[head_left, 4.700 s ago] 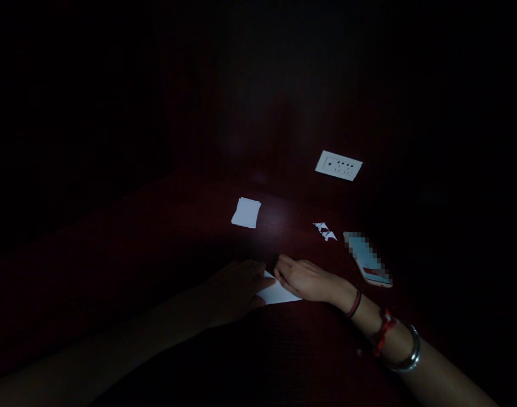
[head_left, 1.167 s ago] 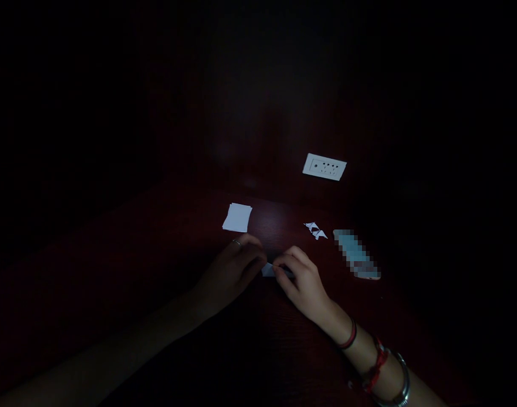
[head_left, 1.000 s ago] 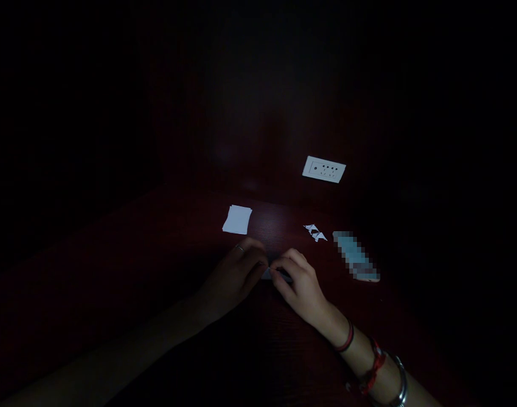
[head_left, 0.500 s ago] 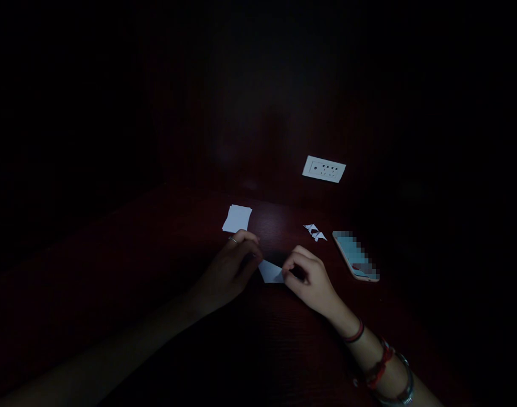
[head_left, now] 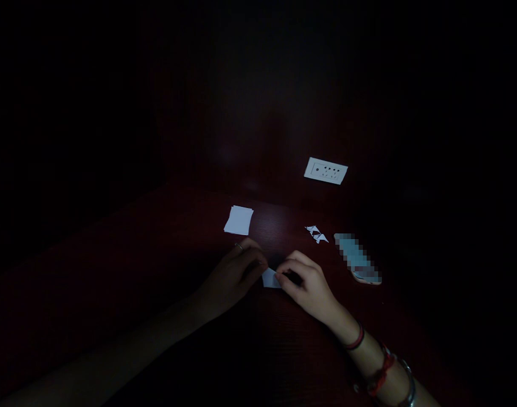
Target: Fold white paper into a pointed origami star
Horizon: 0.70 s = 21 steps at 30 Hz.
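Observation:
A small piece of white paper (head_left: 271,278) lies on the dark red table between my hands. My left hand (head_left: 233,274), with a ring on one finger, pinches the paper's left upper edge. From the other side, my right hand (head_left: 307,282) pinches its right edge with thumb and index finger. Fingertips cover both sides of the paper, so its full folded shape is hidden. Beyond my left hand lies a stack of white paper squares (head_left: 238,220). Some small folded paper pieces (head_left: 317,233) lie beyond my right hand.
A phone (head_left: 357,258) with a blurred-out screen lies to the right of my right hand. A white socket plate (head_left: 326,170) is set in the dark wall behind the table. The surroundings are very dark.
My hands have come closer together on the paper, and less of it shows between them. The stack, the folded pieces and the phone lie as before, with a slight view shift.

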Available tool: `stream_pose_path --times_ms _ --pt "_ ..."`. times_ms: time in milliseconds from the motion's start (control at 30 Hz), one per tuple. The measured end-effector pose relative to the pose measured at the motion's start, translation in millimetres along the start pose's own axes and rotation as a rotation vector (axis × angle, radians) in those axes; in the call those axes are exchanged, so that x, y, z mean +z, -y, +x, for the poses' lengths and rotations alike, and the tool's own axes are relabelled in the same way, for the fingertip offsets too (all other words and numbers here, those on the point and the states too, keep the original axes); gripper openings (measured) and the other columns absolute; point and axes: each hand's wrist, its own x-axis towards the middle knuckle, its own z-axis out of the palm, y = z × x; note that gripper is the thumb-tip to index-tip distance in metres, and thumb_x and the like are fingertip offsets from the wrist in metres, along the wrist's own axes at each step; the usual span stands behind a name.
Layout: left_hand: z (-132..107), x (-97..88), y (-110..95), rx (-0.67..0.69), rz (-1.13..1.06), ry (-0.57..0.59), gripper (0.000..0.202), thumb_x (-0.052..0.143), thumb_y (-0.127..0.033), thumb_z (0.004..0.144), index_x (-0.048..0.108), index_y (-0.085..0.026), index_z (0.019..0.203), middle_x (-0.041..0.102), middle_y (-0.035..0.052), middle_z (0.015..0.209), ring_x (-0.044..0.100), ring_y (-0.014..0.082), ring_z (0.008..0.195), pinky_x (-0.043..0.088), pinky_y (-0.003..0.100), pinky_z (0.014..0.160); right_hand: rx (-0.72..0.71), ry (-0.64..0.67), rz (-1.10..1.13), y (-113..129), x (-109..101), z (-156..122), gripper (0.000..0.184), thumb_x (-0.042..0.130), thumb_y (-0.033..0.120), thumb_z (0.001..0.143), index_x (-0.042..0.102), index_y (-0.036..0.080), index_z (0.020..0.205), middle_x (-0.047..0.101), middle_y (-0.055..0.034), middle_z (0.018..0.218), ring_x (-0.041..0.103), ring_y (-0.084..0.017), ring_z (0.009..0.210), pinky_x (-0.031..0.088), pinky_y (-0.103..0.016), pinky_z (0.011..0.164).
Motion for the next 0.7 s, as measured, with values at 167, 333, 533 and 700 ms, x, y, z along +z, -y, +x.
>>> stream_pose_path --times_ms 167,333,533,700 --pt "-0.1 0.0 3.5 0.03 0.041 0.006 0.011 0.04 -0.018 0.083 0.051 -0.019 0.081 0.044 0.0009 0.089 0.045 0.0134 0.084 0.039 0.028 0.075 -0.002 -0.008 -0.007 -2.6 0.0 -1.4 0.01 0.046 0.013 0.074 0.054 0.018 0.07 0.049 -0.0009 0.071 0.047 -0.012 0.067 0.038 -0.023 0.059" --pt "-2.7 4.5 6.2 0.105 0.107 0.0 0.012 0.04 -0.013 0.081 0.051 -0.019 0.083 0.043 0.0025 0.094 0.043 0.015 0.09 0.039 0.03 0.078 -0.033 0.012 -0.109 -3.6 0.1 -3.2 0.01 0.046 0.014 0.074 0.055 0.018 0.073 0.05 -0.0014 0.074 0.046 -0.013 0.07 0.036 -0.026 0.065" --pt "-4.0 8.7 4.4 0.163 0.159 0.041 0.013 0.043 -0.013 0.079 0.053 -0.019 0.084 0.042 0.0037 0.099 0.042 0.0165 0.094 0.038 0.031 0.08 -0.105 0.07 -0.247 3.0 1.8 -2.7 0.011 0.044 0.015 0.076 0.055 0.017 0.076 0.05 -0.0026 0.075 0.044 -0.014 0.072 0.033 -0.028 0.07" --pt "0.1 -0.6 6.8 0.165 0.149 0.092 0.012 0.047 -0.01 0.073 0.054 -0.018 0.075 0.039 0.0032 0.103 0.04 0.0175 0.098 0.036 0.032 0.082 -0.12 0.129 -0.303 5.3 -1.1 -4.2 0.009 0.046 0.012 0.073 0.054 0.017 0.072 0.049 -0.0018 0.072 0.043 -0.013 0.07 0.032 -0.028 0.068"
